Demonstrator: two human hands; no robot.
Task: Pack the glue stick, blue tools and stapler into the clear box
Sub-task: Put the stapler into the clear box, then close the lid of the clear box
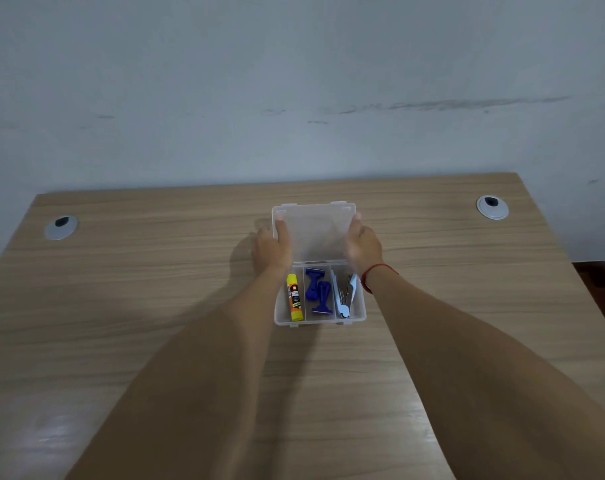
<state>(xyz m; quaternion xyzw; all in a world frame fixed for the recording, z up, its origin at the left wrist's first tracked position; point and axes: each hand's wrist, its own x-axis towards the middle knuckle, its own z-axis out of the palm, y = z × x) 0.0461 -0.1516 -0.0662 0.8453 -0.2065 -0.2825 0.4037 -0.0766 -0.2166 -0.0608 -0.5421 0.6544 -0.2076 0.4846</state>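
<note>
Clear box [358,311] on wooden table [155,271], lid [313,233] raised. Glue stick [294,301] left, blue tools [317,295] middle, stapler [344,296] right. Left hand [271,249] and right hand [363,247] gripping lid's side edges.

Counter [155,306]: wood-grain laminate, smooth, faint sheen near the front edge. Clear box [361,311]: translucent plastic, smooth, slightly frosted; lid [315,233] alike. Glue stick [294,302]: glossy yellow plastic with paper label. Blue tools [317,293]: matt blue plastic. Stapler [344,296]: shiny metal with pale plastic. Grommets [61,227]: grey plastic.
</note>
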